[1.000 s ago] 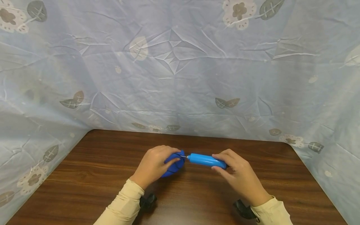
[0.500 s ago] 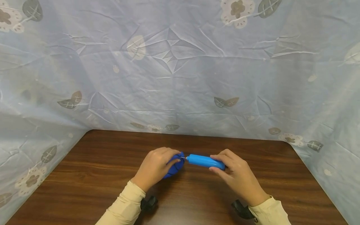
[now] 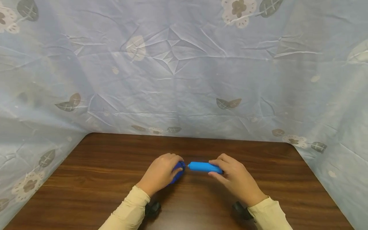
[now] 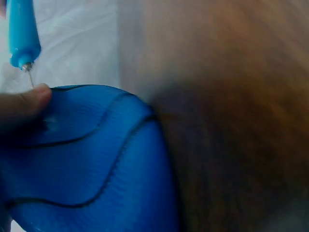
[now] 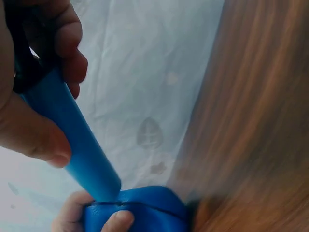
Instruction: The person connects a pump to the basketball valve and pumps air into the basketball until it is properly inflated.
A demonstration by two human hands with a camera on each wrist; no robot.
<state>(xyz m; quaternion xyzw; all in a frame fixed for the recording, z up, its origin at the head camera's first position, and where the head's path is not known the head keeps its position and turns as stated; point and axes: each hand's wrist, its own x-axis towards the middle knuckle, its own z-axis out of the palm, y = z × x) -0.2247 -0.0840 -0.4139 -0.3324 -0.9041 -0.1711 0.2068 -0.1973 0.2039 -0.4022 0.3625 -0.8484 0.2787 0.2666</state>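
My left hand [image 3: 161,171] grips a blue ball [image 3: 177,175] with wavy black seams, fingers over its top and thumb on the near side. Seen from the left wrist, the ball [image 4: 116,183] bulges large, with a fingertip at its upper edge. In my right hand [image 3: 237,180] is a light-blue ball pump [image 3: 201,166], held nearly level by its rear end between thumb and fingers. A thin metal needle [image 4: 30,77] runs from the pump's tip to the ball's edge beside that fingertip; its far end is hidden. The pump [image 5: 79,140] overlaps the ball in the right wrist view.
Both hands are above a dark brown wood-grain table [image 3: 115,150]. A pale blue curtain [image 3: 178,89] with leaf and flower prints hangs behind it and along both sides. Black straps [image 3: 153,209] show below the wrists.
The pump's tip has dropped slightly and the pump lies more level. Less of the needle shows between pump and ball, and the ball has turned a little under my left hand.
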